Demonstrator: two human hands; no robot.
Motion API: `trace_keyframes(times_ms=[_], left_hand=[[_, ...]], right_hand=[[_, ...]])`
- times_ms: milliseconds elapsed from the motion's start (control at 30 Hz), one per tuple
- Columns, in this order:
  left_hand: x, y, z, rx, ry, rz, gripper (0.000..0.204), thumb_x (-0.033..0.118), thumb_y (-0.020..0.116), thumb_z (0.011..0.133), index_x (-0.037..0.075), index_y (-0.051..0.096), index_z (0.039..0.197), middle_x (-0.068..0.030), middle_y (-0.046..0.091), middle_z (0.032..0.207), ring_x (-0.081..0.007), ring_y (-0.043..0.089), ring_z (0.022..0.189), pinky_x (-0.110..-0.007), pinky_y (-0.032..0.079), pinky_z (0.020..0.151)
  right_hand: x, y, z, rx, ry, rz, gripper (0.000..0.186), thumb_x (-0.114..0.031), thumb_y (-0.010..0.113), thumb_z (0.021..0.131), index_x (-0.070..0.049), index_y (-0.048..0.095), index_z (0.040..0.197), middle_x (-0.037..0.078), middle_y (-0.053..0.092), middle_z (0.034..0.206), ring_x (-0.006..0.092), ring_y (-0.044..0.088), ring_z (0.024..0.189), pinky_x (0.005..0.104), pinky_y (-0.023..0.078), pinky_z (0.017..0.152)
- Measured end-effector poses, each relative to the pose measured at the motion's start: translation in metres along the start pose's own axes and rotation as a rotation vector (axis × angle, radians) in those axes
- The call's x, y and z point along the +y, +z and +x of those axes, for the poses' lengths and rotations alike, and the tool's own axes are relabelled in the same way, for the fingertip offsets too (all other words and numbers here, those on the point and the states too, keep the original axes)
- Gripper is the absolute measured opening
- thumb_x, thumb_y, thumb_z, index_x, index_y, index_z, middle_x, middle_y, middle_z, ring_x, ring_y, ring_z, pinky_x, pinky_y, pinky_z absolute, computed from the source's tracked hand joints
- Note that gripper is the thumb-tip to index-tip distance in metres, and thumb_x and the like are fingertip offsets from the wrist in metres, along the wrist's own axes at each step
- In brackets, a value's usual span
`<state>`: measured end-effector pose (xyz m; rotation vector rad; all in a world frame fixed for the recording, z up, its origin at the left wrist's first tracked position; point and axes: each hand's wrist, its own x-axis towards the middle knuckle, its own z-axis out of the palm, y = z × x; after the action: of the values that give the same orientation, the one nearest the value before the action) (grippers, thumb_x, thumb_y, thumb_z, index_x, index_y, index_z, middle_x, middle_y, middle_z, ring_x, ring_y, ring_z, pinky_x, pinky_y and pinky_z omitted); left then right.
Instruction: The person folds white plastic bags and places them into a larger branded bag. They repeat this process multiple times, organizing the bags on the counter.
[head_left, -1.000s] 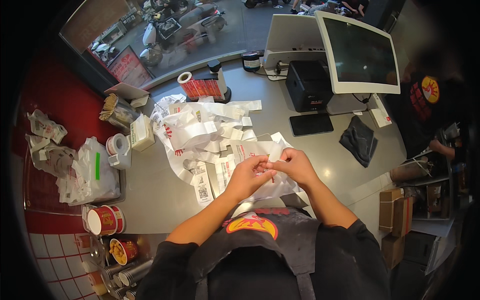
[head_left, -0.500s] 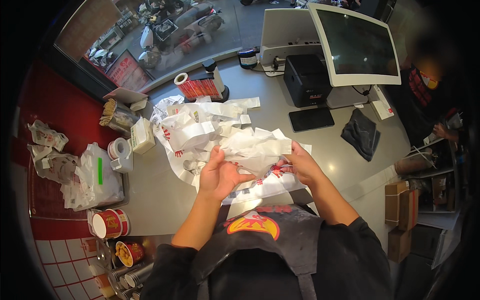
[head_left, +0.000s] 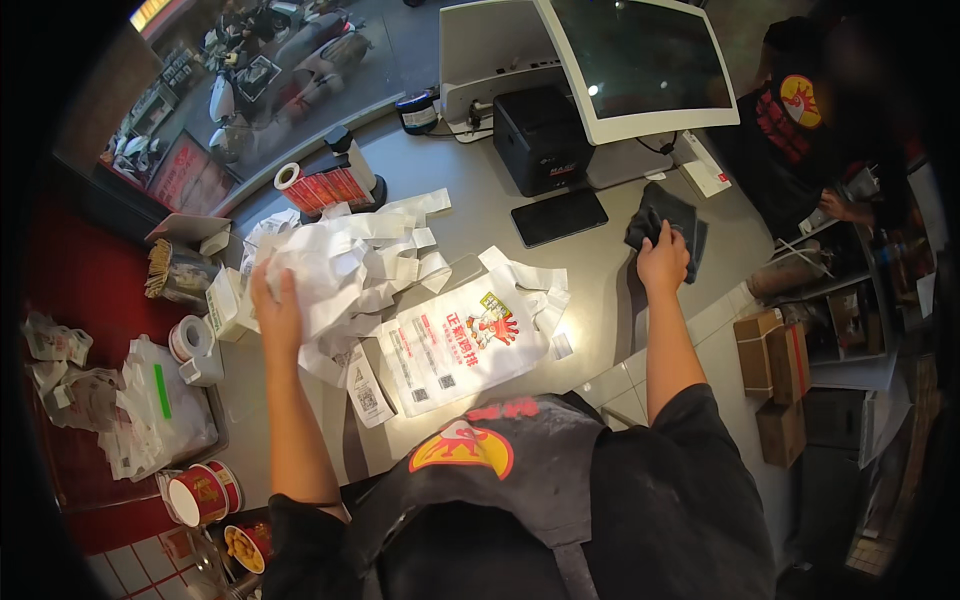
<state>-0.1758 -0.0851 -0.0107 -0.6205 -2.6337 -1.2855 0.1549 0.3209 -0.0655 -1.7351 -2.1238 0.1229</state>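
Both hands had moved apart, so handling of the white printed bag [head_left: 440, 350], now flat at centre, seemed paused. At right, the right hand [head_left: 664, 262] gripped the dark cloth [head_left: 668, 206]; at left, the left hand [head_left: 278, 305] was at the white paper heap [head_left: 325, 258], its grip unclear.

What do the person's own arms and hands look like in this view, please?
The left hand and right hand are bare, without gloves; the forearms are uncovered too. Short black sleeves cover the upper arms, worn with a dark apron.
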Motion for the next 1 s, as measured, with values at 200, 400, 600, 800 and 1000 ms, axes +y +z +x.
trace_keyframes(times_ms=[200,400,600,800,1000], left_hand=[[-0.012,0.079,-0.035,-0.326,-0.063,0.692,0.077,0.056,0.054,0.078,0.023,0.025,0.140,-0.0144,0.004,0.149,-0.0424,0.008,0.134,-0.074,0.013,0.091],[-0.024,0.055,0.012,-0.195,-0.178,0.419,0.090,0.052,0.065,0.072,0.023,0.018,0.142,-0.0179,0.006,0.148,-0.0441,0.009,0.133,-0.073,0.015,0.092],[0.000,0.007,0.022,-0.178,0.050,-0.159,0.088,0.031,0.073,0.072,0.008,0.022,0.140,-0.0188,0.024,0.142,-0.0308,0.027,0.130,-0.038,0.027,0.104],[0.052,-0.007,-0.008,0.239,0.135,-0.491,0.046,0.014,0.060,0.084,0.002,0.044,0.125,-0.0137,0.044,0.128,-0.0229,0.043,0.118,-0.037,0.029,0.102],[0.119,0.031,-0.097,-0.125,0.254,-0.702,0.026,-0.001,0.057,0.079,-0.001,0.053,0.105,-0.0085,0.057,0.098,-0.0145,0.053,0.092,-0.028,0.041,0.084]], right_hand=[[0.048,0.009,0.016,-0.118,-0.085,-0.035,0.026,-0.026,0.069,0.074,-0.011,0.065,0.094,0.010,0.059,0.105,0.0294,0.055,0.097,0.0369,0.045,0.081],[-0.015,-0.020,-0.002,0.037,-0.348,0.294,0.029,-0.029,0.073,0.069,-0.006,0.060,0.080,0.011,0.059,0.088,0.0310,0.056,0.084,0.0394,0.045,0.071],[-0.104,-0.030,-0.097,-0.729,-0.584,0.116,0.035,-0.046,0.071,0.067,-0.011,0.067,0.072,0.009,0.063,0.082,0.0241,0.060,0.080,0.0340,0.048,0.068],[-0.104,-0.031,-0.100,-0.764,-0.534,0.168,0.021,-0.032,0.066,0.073,-0.011,0.067,0.072,0.007,0.065,0.075,0.0258,0.061,0.072,0.0370,0.046,0.063],[-0.098,-0.059,-0.116,-0.243,-0.760,0.293,0.014,-0.023,0.066,0.073,-0.010,0.069,0.080,0.006,0.066,0.087,0.0232,0.062,0.079,0.0345,0.048,0.066]])
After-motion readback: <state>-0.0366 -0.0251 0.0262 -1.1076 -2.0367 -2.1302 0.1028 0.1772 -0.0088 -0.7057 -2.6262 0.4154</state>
